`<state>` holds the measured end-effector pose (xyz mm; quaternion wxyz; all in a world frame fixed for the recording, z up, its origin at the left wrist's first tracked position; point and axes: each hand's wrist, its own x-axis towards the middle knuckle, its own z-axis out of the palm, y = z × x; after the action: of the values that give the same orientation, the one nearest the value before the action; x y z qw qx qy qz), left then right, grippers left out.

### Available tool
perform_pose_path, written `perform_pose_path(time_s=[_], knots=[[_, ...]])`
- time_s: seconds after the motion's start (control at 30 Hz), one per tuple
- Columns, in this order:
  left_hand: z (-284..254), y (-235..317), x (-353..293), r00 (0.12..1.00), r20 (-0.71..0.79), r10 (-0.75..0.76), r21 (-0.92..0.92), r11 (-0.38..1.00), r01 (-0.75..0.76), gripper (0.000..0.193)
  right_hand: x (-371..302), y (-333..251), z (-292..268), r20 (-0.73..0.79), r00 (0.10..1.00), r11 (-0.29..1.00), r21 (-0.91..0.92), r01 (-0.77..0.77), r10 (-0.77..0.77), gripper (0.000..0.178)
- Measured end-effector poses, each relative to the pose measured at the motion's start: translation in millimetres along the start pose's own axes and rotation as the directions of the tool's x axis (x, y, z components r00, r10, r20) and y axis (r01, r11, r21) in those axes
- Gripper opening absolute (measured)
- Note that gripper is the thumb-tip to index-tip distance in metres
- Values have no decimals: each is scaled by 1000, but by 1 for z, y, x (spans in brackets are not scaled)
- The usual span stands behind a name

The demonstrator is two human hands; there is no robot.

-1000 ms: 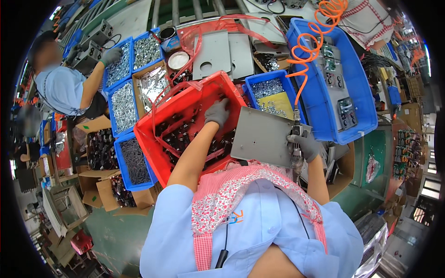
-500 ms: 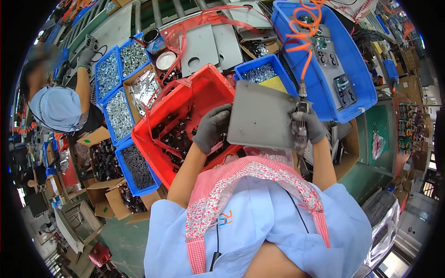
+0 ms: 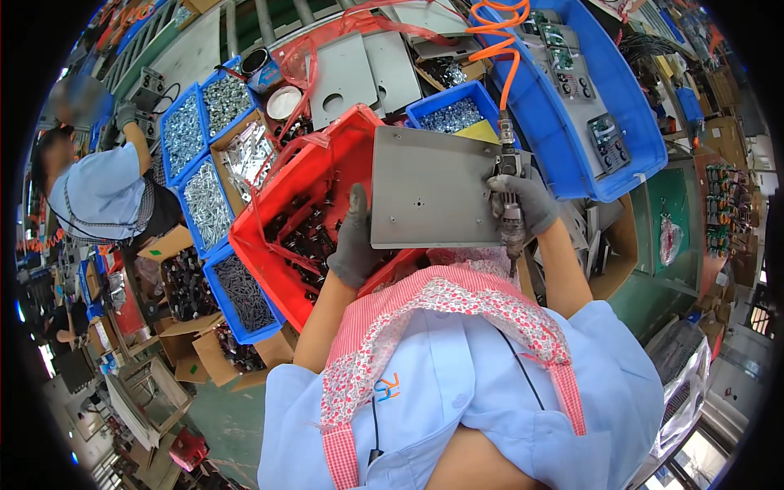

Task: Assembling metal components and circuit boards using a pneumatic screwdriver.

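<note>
A flat grey metal plate (image 3: 437,192) with small holes is held up before my chest, its broad face toward me. My left hand (image 3: 355,245), in a dark grey glove, is at the plate's left edge with the thumb pointing up; its other fingers are partly hidden. At the plate's right edge my right hand (image 3: 529,200), gloved alike, is wrapped round an air screwdriver (image 3: 511,216). The tool hangs on a coiled orange hose (image 3: 510,69) and points down toward me. Behind the plate and my left hand lies a red bin (image 3: 269,220) of small black parts.
Blue bins of screws and nuts (image 3: 204,196) stand at the left. A long blue tub (image 3: 653,155) with circuit-board assemblies is at the right. More grey plates (image 3: 343,69) lie at the back, beside a blue bin of fasteners (image 3: 449,114). A co-worker (image 3: 102,192) is at far left.
The plate, the screwdriver and my right hand have shifted left, and the plate's face has turned more toward me. My left hand has moved slightly down and left, its thumb now raised.
</note>
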<state>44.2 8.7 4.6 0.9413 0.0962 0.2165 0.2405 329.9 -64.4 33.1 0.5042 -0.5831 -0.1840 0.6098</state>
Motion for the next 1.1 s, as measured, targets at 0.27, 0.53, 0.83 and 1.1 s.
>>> perform_pose_path(time_s=[0.27,0.53,0.83,1.1], knots=[[31,2,-7,984,-177,15,388,920,55,57,-15,4,-6,-68,998,1000,-19,-8,7,23],[25,4,1,977,-211,-29,456,881,124,47,-27,-13,-1,-45,997,993,-99,62,-67,27],[12,37,-20,853,-350,387,375,892,-251,49,-28,-80,-8,-208,816,794,200,575,-539,22],[-7,42,-25,831,-368,417,170,909,-380,42,67,-38,-44,-420,606,686,-57,726,-676,13]])
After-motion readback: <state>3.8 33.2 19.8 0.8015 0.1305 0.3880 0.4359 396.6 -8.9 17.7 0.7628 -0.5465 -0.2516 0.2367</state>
